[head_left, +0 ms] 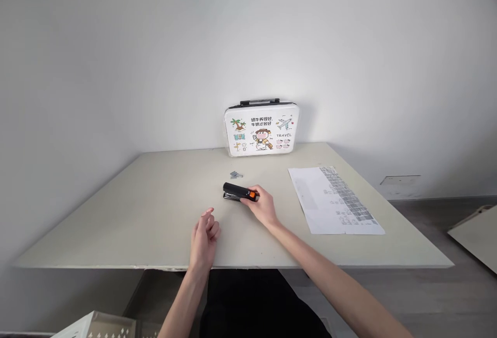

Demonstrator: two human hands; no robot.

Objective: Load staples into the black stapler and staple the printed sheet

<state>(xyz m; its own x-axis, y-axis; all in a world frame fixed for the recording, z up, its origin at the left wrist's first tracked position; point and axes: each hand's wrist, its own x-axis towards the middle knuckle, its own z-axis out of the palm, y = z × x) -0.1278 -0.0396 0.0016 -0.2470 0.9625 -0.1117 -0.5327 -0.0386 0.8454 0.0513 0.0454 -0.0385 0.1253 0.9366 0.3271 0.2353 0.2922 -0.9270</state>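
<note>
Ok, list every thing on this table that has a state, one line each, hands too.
stapler: closed, lying flat on the table, its orange end gripped by the right hand.
right hand: closed around the stapler's end.
left hand: open, fingers loosely curled, holding nothing.
staples: loose, lying just behind the stapler.
paper: flat, printed side up, right of the stapler.
case: closed, upright against the wall.

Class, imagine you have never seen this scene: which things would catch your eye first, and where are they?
First the white cartoon case, upright against the wall at the table's far edge. Next the black stapler at mid-table, its orange end gripped by the right hand, with the left hand nearer, touching nothing. A printed sheet lies to the right.
</note>
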